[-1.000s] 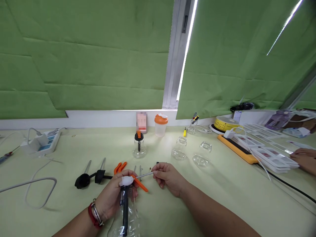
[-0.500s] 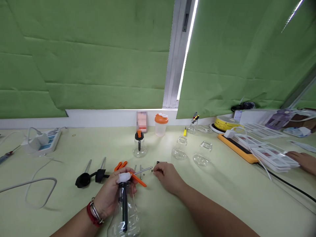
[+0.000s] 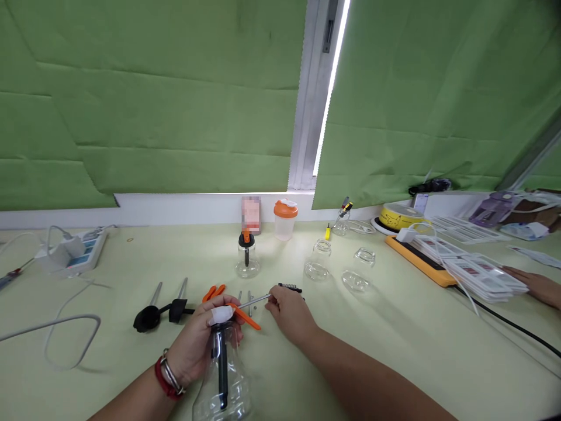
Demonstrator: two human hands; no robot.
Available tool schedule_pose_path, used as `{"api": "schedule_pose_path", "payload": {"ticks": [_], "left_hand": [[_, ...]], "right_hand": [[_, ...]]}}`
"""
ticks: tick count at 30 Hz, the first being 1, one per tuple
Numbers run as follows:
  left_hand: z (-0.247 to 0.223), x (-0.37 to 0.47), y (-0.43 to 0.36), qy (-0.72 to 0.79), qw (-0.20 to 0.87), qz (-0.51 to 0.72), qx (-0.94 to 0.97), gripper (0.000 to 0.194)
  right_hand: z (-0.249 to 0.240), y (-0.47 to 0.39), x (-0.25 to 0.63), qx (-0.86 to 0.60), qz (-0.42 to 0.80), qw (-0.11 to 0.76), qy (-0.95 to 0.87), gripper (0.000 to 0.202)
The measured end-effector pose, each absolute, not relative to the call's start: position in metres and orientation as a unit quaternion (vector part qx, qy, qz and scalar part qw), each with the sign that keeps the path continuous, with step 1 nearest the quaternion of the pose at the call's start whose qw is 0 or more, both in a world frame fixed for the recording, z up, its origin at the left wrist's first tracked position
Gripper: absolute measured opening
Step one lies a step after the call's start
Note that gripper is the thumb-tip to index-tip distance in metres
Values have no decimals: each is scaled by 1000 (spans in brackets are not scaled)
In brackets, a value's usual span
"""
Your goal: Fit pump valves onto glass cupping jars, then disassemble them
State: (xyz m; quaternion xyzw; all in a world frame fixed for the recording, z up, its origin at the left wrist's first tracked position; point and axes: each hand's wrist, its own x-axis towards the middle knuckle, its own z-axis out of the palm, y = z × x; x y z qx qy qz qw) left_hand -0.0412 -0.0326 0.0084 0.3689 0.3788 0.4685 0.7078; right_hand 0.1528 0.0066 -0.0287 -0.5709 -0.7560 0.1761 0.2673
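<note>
Apparently, left hand [image 3: 201,333] grips bottle neck [image 3: 223,336]; right fingertips [image 3: 272,301] pinch rod end [image 3: 266,297].

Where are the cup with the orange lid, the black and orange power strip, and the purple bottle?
Clear plastic cup with orange lid [image 3: 284,228]: head view, cup's body.
Orange-and-black power strip [image 3: 416,261]: head view, its top.
Purple bottle [image 3: 487,211]: head view, its side.

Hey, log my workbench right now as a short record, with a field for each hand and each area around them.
left hand: left hand, gripping clear bottle near its top
right hand: right hand, fingers at the tip of metal rod; exact grip hidden
bottle top: orange lever, sticking out sideways
left of hands: two black stoppers
behind hands: lidded bottle, orange-lidded cup
right, behind: two open bottles
far right: another person's hand
</note>
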Motion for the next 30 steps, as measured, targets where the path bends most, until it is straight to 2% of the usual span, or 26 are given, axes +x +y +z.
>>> {"api": "schedule_pose_path", "payload": {"ticks": [8, 12, 17, 21, 26, 28, 30], "left_hand": [[9, -44, -30, 379, 691, 494, 368, 18], [6, -47, -28, 380, 689, 503, 357, 16], [4, -48, -28, 380, 687, 503, 360, 18], [10, -45, -31, 386, 688, 502, 354, 19], [18, -38, -34, 389, 677, 518, 351, 25], [19, -36, -35, 389, 661, 537, 351, 30], [20, -34, -36, 386, 640, 566, 349, 32]], "right_hand": [[-9, 6, 177, -571, 174, 334, -730, 8], [1, 10, 206, -580, 172, 319, -730, 13], [-13, 23, 220, -553, 215, 278, -755, 14], [-24, 31, 220, -552, 222, 289, -750, 13], [-12, 25, 216, -556, 219, 334, -729, 12], [-5, 15, 208, -533, 258, 355, -724, 17], [-1, 1, 195, -486, 379, 356, -702, 34]]}}
